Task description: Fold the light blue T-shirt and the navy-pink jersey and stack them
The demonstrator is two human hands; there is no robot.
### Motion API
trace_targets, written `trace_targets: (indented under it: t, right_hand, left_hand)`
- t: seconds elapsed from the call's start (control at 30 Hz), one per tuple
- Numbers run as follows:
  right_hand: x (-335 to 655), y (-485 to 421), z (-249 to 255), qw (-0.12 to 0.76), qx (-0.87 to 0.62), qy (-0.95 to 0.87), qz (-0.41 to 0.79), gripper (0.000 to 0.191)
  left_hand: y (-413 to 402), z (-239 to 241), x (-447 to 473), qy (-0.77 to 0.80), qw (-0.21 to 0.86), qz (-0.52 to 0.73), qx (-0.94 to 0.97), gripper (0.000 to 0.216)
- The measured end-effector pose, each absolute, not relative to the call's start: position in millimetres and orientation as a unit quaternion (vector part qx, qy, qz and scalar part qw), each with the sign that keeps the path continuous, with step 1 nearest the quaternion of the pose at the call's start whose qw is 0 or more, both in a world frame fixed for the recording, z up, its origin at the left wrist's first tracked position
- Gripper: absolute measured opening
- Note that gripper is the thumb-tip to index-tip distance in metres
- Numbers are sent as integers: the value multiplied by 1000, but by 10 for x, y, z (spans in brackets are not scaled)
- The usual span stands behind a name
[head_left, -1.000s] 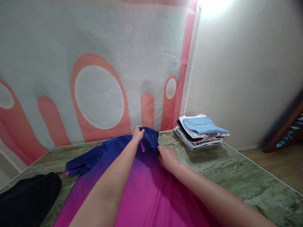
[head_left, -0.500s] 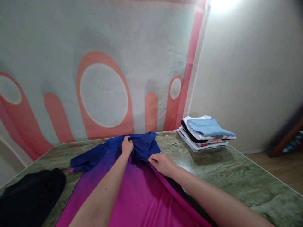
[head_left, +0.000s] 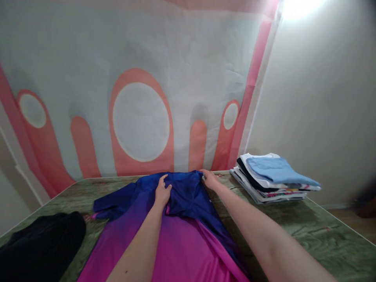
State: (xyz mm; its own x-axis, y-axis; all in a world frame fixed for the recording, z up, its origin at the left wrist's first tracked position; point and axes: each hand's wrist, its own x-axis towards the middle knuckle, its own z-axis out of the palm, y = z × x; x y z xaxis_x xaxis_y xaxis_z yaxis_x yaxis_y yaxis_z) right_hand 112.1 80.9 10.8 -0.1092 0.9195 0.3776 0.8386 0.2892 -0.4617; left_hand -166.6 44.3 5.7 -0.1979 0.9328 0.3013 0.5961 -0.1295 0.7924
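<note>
A short-sleeved T-shirt (head_left: 182,239), navy blue at the top fading to magenta below, lies spread before me. Its right side is folded inward, with that sleeve lying over the upper chest. My left hand (head_left: 163,192) rests on the blue part near the collar, fingers apart. At the far right shoulder corner, my right hand (head_left: 209,179) has its fingertips closed on the shirt's edge. The other sleeve (head_left: 114,200) sticks out to the left. My forearms hide parts of the shirt.
On the right of the wood-patterned table (head_left: 293,243) stands a stack of folded clothes (head_left: 273,178), light blue on top. Dark cloth (head_left: 44,243) lies at the front left. A wall with a red-and-white printed sheet (head_left: 188,78) rises behind the table's far edge.
My right hand has moved away from me, from the fold's edge to the shoulder corner. The left hand has opened its fingers on the cloth. The view has shifted left.
</note>
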Motion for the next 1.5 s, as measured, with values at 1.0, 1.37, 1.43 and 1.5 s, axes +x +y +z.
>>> trace_targets:
  t: [1.0,1.37,1.43,1.5]
  right_hand:
    - [1197,734,314,225,-651,-725,-4,31]
    - [1025,-1257,309,206,-532,-818,67,25]
    - [896,-1340,284,163,-560,-812,12,22]
    - [800,-1364,269,130,-584,-800,-29,17]
  left_hand:
    - [421,63,-1532,593,163,337,713,35]
    - [463,-10,-1465,591,124,305,737,50]
    - [434,2,-1426,589,109,298,743,47]
    - [395,20,-1420,585,93,292,751,46]
